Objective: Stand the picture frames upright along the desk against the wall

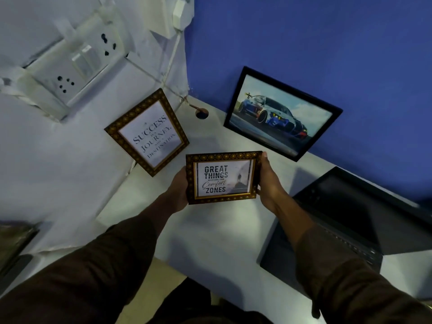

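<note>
I hold a small gold-patterned frame (223, 177) reading "Great Things" above the white desk (210, 230), facing me. My left hand (178, 191) grips its left edge and my right hand (268, 181) grips its right edge. A second gold frame (146, 132) reading "Success is a Journey" stands upright, leaning against the white wall on the left. A black frame (281, 113) with a race car picture leans against the blue wall at the back.
An open black laptop (346, 220) sits on the desk at the right. A cable hole (201, 113) lies in the desk's corner, with a cord running up the wall. White socket boards (70, 66) are mounted on the left wall.
</note>
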Available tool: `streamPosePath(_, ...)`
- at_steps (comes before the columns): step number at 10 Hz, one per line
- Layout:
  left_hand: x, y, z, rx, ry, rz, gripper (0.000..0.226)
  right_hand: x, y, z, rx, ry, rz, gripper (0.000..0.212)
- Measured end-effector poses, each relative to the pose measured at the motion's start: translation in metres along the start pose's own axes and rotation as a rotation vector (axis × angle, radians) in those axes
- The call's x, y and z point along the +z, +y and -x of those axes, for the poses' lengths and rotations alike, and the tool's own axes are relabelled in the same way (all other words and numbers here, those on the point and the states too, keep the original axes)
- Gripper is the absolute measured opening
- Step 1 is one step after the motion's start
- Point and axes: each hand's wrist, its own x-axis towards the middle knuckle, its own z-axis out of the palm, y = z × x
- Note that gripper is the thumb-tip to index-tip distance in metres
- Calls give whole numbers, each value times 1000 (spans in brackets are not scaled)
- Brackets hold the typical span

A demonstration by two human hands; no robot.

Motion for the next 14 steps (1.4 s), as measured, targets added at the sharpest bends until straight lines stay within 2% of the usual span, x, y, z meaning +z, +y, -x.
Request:
streamPosePath(2, -3, 5, -15, 13, 91, -29, 55, 6, 2, -22, 20, 1, -26, 56)
streamPosePath(4, -13, -2, -28, 0, 225, -50, 58, 11, 10, -39, 31, -23, -78, 75)
streamPosePath(5, -21, -17, -35, -4, 277, -61, 55, 12, 18, -40, 42, -7, -55, 66)
streamPosePath(6, -22, -25, -33, -5, 305, -51, 48, 13, 22, -38, 40, 18, -67, 58)
streamPosePath(8, -17, -25, -22, -42, 329, -57, 39, 10, 31, -33, 19, 36, -48, 57)
streamPosePath(10, -19, -32, -16, -22, 352, -118, 47, 3, 45, -23, 59, 77, -9, 65)
streamPosePath(12, -14, -39, 0, 25, 364, -84, 40, -3, 52, -8, 29, 127, -12, 65)
streamPosePath(14, -18, -57, 34, -9, 459, -70, 63, -18, 70, 13, -16, 136, 9, 71)
